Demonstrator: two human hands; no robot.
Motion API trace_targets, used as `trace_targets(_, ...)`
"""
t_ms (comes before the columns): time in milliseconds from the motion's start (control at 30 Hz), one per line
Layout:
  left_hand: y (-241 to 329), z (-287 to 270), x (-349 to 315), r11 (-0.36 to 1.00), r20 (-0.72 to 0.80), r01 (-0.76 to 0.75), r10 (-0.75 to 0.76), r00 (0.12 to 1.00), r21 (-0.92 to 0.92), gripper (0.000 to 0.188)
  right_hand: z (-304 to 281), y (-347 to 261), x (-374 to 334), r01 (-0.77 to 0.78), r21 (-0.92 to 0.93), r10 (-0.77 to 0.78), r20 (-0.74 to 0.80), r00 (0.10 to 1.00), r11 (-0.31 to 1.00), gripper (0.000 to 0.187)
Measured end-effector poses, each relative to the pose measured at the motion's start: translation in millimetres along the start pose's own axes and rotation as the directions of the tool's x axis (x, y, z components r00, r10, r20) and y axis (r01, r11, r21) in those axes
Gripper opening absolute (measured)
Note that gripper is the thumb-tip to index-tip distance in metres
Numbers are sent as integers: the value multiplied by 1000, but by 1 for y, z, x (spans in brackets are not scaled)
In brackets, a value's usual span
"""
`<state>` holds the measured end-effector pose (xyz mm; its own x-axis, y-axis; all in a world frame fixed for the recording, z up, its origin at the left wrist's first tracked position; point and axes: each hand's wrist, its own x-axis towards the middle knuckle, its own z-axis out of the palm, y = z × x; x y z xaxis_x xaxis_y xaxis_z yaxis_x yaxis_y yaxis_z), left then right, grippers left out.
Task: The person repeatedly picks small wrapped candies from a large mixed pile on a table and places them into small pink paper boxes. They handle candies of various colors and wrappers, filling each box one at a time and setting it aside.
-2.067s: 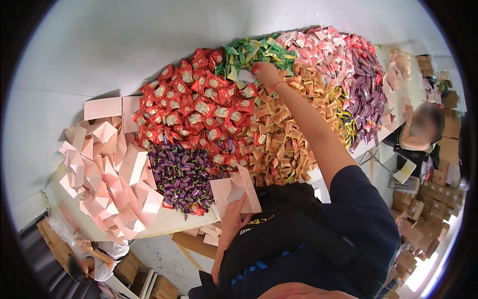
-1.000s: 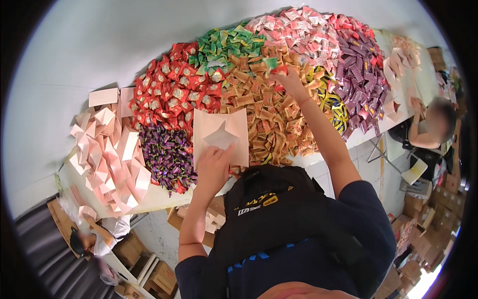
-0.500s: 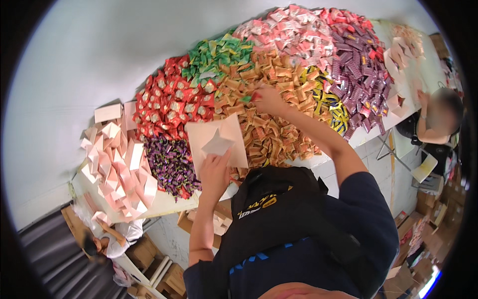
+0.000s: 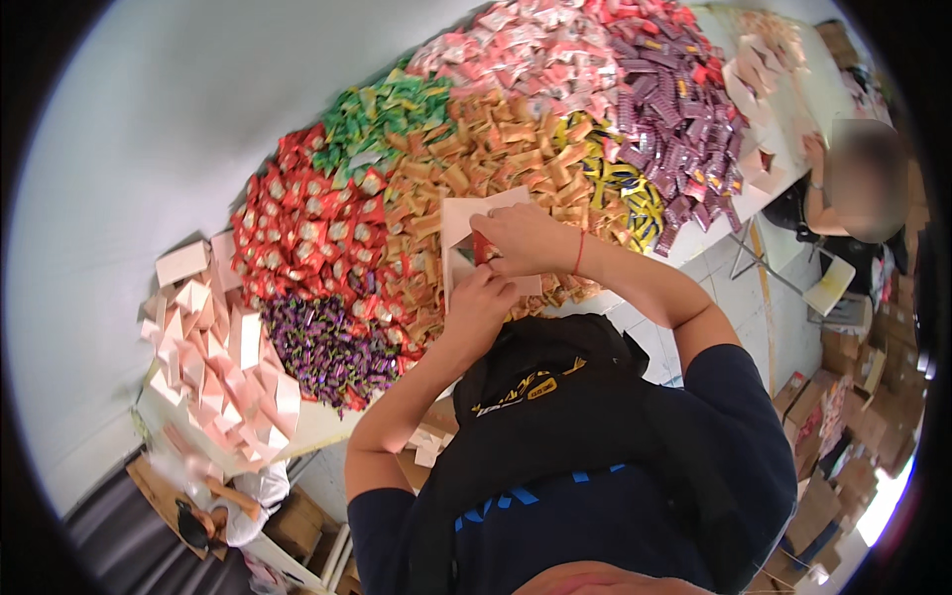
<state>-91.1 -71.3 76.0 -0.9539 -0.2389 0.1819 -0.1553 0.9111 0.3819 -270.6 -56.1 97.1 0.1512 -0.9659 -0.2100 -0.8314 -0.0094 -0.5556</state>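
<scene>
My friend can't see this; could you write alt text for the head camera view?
Left hand and right hand hold a pale pink box over a table heaped with colourful wrapped sweets.

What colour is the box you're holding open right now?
Pale pink, nearly white; the box sits between the left hand and right hand, head view.

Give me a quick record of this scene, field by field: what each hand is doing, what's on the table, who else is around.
left hand: holds the pale pink paper box from below
right hand: at the box opening, pinching a small red packet
table: heaped with wrapped sweets in colour patches, red, green, orange, pink, purple, yellow
folded boxes: pale pink pile at the person's left
others: a seated person at right
</scene>
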Motion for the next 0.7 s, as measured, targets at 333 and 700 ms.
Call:
trace_targets(333, 2, 0, 37, 999, -62, 33, -35, 997, -30, 20, 26, 13, -12, 62, 990, 551, -124, 825, 130, 20)
trace_targets(700, 5, 21, 36, 996, -26, 92, -92, 995, -19, 15, 33, 8, -46, 275, 821, 469, -11, 883, -500, 26)
